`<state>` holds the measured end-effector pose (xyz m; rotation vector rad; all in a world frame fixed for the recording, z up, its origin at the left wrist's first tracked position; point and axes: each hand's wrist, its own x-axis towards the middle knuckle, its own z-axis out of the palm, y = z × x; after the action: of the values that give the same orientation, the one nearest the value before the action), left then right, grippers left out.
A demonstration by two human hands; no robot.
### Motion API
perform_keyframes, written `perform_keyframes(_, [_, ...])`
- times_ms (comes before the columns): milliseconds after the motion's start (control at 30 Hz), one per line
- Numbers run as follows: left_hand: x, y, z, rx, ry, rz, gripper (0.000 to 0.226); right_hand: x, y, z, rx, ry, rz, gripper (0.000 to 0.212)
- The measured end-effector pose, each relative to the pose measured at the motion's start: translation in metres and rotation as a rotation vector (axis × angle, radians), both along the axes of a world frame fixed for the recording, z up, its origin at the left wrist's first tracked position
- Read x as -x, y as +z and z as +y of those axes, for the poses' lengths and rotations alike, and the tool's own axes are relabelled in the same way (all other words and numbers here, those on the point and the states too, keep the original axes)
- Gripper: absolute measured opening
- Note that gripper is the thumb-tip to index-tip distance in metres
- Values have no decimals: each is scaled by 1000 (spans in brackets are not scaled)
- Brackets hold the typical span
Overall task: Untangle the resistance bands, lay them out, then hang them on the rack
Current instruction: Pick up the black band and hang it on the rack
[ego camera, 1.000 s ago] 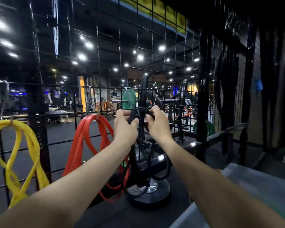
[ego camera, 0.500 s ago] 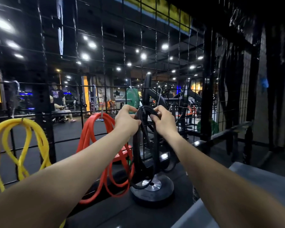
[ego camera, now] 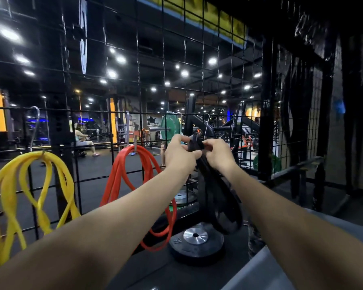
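Note:
A black resistance band (ego camera: 218, 197) hangs in long loops from both my hands, in front of the black wire grid rack (ego camera: 218, 105). My left hand (ego camera: 179, 155) grips the top of the band from the left, and my right hand (ego camera: 216, 153) pinches it from the right, just below a thin metal hook (ego camera: 206, 126) on the grid. A red band (ego camera: 134, 174) hangs from a hook to the left. A yellow band (ego camera: 29, 185) hangs from another hook at the far left.
A black weight plate (ego camera: 196, 243) lies on the dark surface under the black band. A grey bench top (ego camera: 281, 268) fills the lower right. Behind the grid are gym machines and a seated person. A black post stands at the right.
Both hands have brought the top of the black band closer together and up toward the hook on the grid. The camera has shifted slightly right.

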<state>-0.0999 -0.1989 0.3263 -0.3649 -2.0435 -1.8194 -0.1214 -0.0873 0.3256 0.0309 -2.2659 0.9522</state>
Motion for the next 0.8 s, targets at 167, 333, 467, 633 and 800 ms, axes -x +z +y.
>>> perform_keyframes(167, [2,-4,-9,133,130,46,38,0,-5,0,-47,-23,-7,20])
perform_keyframes(333, [-5,-8,-30,471,268,268,36,-1,-13,-16,-73,59,21,19])
perform_keyframes(467, [-15,-4,-43,604,346,362,36,-3,-19,-26,16,170,36,16])
perform_keyframes(633, [-19,-7,-48,695,350,390,32,-7,-17,-21,44,178,13,18])
perform_keyframes(800, [-18,-11,-47,694,337,472,45,-11,-18,-18,27,148,60,24])
